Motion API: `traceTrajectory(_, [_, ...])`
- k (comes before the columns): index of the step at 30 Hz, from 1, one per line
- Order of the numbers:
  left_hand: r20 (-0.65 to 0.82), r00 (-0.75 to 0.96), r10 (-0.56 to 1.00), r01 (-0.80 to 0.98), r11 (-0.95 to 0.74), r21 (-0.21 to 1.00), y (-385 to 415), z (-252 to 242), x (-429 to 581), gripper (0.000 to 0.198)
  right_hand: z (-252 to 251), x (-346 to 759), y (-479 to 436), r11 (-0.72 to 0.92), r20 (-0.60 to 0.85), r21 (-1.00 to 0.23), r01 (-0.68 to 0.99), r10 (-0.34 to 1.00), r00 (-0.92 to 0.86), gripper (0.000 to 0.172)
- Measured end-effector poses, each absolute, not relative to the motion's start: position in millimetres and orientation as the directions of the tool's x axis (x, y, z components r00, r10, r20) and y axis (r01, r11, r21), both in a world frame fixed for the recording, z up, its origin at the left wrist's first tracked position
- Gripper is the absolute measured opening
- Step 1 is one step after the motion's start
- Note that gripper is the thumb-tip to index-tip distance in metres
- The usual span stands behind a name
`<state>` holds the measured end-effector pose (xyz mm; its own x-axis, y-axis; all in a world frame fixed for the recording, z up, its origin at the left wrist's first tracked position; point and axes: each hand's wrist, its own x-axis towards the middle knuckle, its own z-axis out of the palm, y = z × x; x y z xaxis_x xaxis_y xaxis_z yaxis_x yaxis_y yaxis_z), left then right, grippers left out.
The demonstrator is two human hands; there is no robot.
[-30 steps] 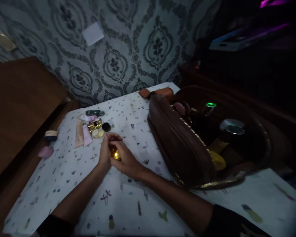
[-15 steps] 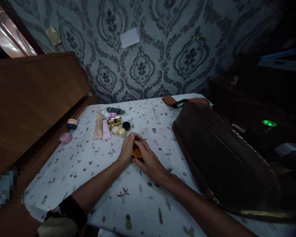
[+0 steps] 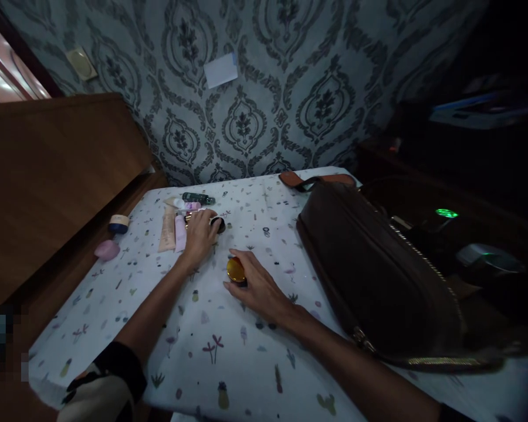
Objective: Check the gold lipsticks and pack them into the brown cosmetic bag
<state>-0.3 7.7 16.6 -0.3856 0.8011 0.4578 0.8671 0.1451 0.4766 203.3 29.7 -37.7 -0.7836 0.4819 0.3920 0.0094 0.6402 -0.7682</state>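
My right hand is curled round a small jar with a round gold lid, resting on the patterned white tablecloth. My left hand lies over a cluster of small cosmetics farther back: cream tubes, a gold lipstick and a small black-lidded pot. Its fingers are bent down onto them, and I cannot make out whether they grip one. A dark green tube lies just beyond that group.
A large brown zippered bag stands open at the right, with items and a green light inside. A pink object and a small blue jar sit on the wooden ledge at the left. Patterned wallpaper rises behind.
My hands were together on the gold-lidded jar. Now my left hand has let go and reached back-left onto the cosmetics. My right hand keeps the jar.
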Motion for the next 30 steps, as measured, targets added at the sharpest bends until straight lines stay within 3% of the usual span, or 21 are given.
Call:
traceTrajectory(5, [0.345,-0.361,0.867,0.923,0.279,0.265,26,7,-13,0.03,-36,203,29,0.625,0.385,-0.78,0.019,0.503,-0.774,0.066])
traceTrajectory(9, [0.275,-0.339,0.9,0.94,0.311,0.141,35,4,-14,0.024,-34,203,28,0.598,0.36,-0.802,0.015,0.503,-0.786,0.067])
traceTrajectory(16, [0.223,-0.21,0.952,0.977,0.195,0.09,31,19,-1,0.031,-31,203,33,0.511,0.382,-0.859,-0.044,0.582,-0.718,0.052])
traceTrajectory(19, [0.227,-0.149,0.962,0.981,0.116,0.155,19,20,10,0.04,-29,200,37,0.42,0.346,-0.907,-0.029,0.703,-0.621,0.047])
traceTrajectory(21, [0.27,-0.131,0.954,0.945,0.038,0.324,11,18,13,0.047,-28,198,40,0.377,0.317,-0.926,-0.014,0.759,-0.569,0.048])
traceTrajectory(24, [0.207,-0.031,0.978,0.852,-0.082,0.517,4,12,14,0.049,-24,197,42,0.351,0.304,-0.936,-0.026,0.771,-0.56,0.046])
traceTrajectory(27, [0.159,-0.054,0.986,0.726,-0.071,0.684,2,6,16,0.049,-15,201,41,0.317,0.259,-0.948,-0.011,0.755,-0.602,0.044])
traceTrajectory(30, [0.078,-0.198,0.977,0.6,0.058,0.798,-3,2,27,0.059,-7,205,41,0.299,0.214,-0.954,0.023,0.733,-0.646,0.043])
